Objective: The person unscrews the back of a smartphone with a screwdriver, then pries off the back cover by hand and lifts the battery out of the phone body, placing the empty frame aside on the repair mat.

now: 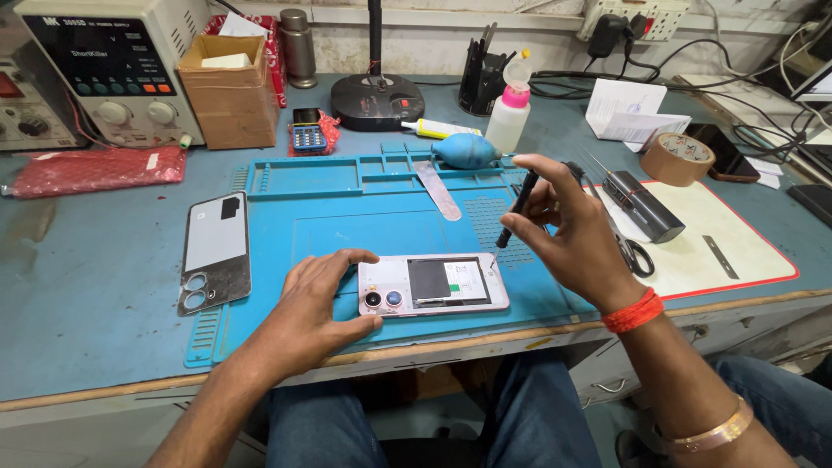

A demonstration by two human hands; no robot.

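Observation:
A pink phone point(433, 285) with its back cover off lies on the blue work mat point(347, 217), inner parts and camera lenses showing. My left hand point(316, 299) rests on the mat and grips the phone's camera end. My right hand point(572, 230) holds a thin black screwdriver point(517, 208) tilted, its tip just above the phone's right upper corner. The removed back cover point(216, 251) lies face down at the mat's left edge.
A bench power supply point(113, 69) and cardboard box point(230, 91) stand at the back left. A blue air blower point(464, 150), metal spudger point(436, 189), squeeze bottle point(510, 108), tape roll point(677, 159), scissors point(637, 254) and black device point(646, 204) lie nearby.

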